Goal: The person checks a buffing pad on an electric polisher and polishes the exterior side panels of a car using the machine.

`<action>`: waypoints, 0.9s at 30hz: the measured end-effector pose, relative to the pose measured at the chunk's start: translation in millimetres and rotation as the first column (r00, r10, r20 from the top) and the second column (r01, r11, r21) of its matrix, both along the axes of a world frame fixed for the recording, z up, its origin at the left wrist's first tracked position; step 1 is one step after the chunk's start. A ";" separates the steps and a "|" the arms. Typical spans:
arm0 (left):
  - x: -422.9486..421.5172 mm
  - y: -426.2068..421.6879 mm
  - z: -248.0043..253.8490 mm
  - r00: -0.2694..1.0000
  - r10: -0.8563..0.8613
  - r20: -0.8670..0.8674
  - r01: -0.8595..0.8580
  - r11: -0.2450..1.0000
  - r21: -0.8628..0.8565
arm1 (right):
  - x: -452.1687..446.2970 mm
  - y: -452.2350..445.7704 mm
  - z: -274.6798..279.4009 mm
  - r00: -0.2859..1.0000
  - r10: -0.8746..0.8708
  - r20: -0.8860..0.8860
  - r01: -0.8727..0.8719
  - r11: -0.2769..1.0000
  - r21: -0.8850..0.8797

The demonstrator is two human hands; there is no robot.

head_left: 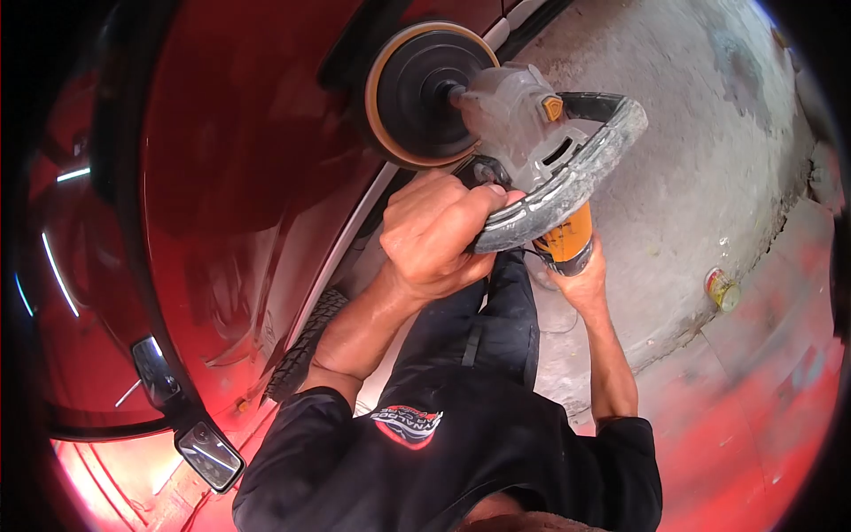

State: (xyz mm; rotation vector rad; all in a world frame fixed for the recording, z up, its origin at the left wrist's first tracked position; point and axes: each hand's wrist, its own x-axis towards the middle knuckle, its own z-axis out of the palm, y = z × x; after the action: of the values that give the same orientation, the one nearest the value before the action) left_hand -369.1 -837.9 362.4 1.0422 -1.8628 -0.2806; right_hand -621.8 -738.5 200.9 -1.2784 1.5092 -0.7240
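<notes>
We see two bare hands which hold a polisher (510, 115), and this machine is in front of the person's body, beside a red car panel (222, 160). The left hand (432, 226) is bent firmly around the near end of the loop handle (589, 173), which is black and has much whitish dust on it; we notice its thumb on the upper side of this handle. The right hand (583, 273) is grasping the machine from behind, at the lower end of its orange section (567, 238), but a part of these fingers is hidden from us by the tool. The round disc (421, 89), black with an orange-brown edge, stands with its back side turned toward us and lies over the lower part of the red panel; we cannot tell if it is really touching the paint, nor if it is turning. Below the left forearm we find a dark tyre (301, 350), and farther to the lower left a side mirror (211, 454). The person wears a black shirt (496, 452) with a logo on the chest, and dark trousers (470, 332). On the grey concrete floor (683, 133), to the right, we see one small yellowish can (722, 290), well apart from both hands.
</notes>
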 end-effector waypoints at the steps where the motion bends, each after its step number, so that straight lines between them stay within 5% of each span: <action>1: 1.2 -0.6 1.7 1.000 -0.007 0.017 0.007 1.000 0.007 | -1.8 -4.5 2.9 1.000 0.000 -0.005 0.000 1.000 -0.006; 11: -7.6 -29.7 3.9 0.999 -0.047 0.007 0.047 0.997 -0.064 | -16.8 -40.2 14.3 0.999 -0.021 -0.025 0.018 0.993 -0.121; 27: -5.4 22.9 -1.1 0.999 -0.016 0.032 0.015 0.999 0.047 | -27.1 -21.1 17.4 0.995 0.099 0.006 -0.099 0.995 -0.004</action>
State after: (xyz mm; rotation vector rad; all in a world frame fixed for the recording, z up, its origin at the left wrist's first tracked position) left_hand -374.5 -815.0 361.3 1.0698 -1.9017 -0.3191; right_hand -648.9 -759.6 218.3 -1.3435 1.4293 -0.6659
